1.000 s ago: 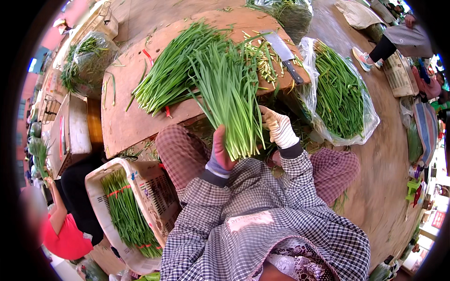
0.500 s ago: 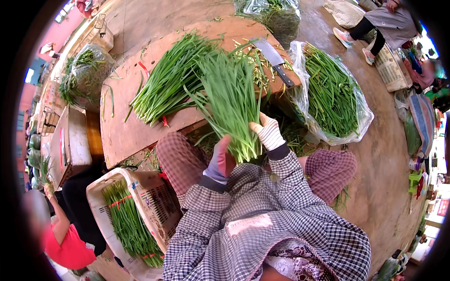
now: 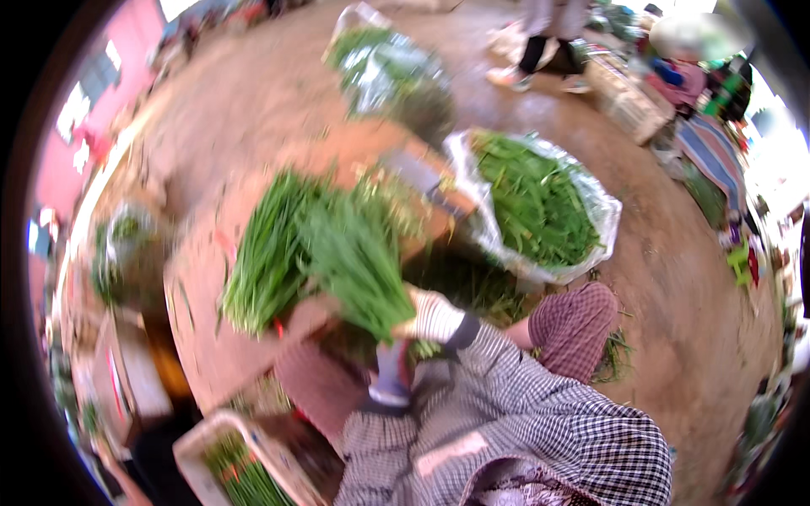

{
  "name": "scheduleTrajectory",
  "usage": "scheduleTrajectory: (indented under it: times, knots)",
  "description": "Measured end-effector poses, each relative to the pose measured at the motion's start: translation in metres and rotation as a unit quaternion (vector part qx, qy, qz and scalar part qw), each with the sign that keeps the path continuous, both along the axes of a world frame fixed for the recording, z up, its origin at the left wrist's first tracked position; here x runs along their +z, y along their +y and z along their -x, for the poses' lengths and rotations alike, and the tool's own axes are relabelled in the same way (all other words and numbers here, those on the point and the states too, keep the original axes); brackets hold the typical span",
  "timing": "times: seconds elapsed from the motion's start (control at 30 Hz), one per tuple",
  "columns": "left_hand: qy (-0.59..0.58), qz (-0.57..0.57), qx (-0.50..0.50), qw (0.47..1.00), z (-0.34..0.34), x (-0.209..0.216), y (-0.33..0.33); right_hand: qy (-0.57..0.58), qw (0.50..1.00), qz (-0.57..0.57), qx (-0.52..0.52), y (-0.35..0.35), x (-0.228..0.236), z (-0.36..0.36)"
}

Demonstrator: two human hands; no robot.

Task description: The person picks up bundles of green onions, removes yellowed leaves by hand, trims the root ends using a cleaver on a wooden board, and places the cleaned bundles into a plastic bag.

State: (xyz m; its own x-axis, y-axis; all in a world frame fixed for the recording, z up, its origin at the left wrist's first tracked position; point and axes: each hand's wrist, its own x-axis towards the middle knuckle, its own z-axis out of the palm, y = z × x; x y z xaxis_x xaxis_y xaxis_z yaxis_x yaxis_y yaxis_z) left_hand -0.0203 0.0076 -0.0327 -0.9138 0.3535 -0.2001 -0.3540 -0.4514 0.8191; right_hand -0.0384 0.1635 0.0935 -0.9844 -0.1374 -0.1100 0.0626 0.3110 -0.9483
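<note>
- Right hand (image 3: 434, 314), in a striped glove: closed around the lower stems of the bunch of green leaves (image 3: 354, 261), with pale stem ends protruding below it.
- Left hand (image 3: 391, 374), in a purplish glove: beneath the stem ends; its fingers are blurred and partly hidden, so its grip cannot be told.
- Bunch: slanting from above the lap over the near edge of the board (image 3: 198, 354), its tips overlapping the leaf pile (image 3: 266, 253) in view; contact between them is uncertain.
- Right margin: the cleaver (image 3: 413, 174) lies near the board's edge, just beside the plastic bag (image 3: 609, 223) of greens; brown floor (image 3: 683, 337) extends beyond.
- Lower left: the pale crate (image 3: 274, 460), near the knee, is cut off by the frame.
- Motion blur softens the trimmings (image 3: 392, 202) and leaf outlines.
</note>
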Motion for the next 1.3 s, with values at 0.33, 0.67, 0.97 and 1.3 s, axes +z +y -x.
scheduleTrajectory:
  times: [0.33,0.67,0.97,1.3]
  knots:
    - [-0.164,-0.213,-0.025,0.963,0.008,0.063,0.007,0.068,0.985,0.053,-0.147,0.002,-0.043,0.019]
    - [-0.237,-0.359,-0.097,0.898,0.008,0.044,0.007,0.127,0.958,-0.237,-0.094,0.032,-0.076,0.02]
    - [-0.207,-0.377,-0.114,0.896,0.012,0.045,0.001,-0.021,0.996,-0.048,-0.072,0.033,-0.027,-0.004]
    - [-0.191,-0.274,-0.103,0.937,0.007,0.019,0.007,0.04,0.972,-0.228,-0.049,0.015,-0.045,-0.009]
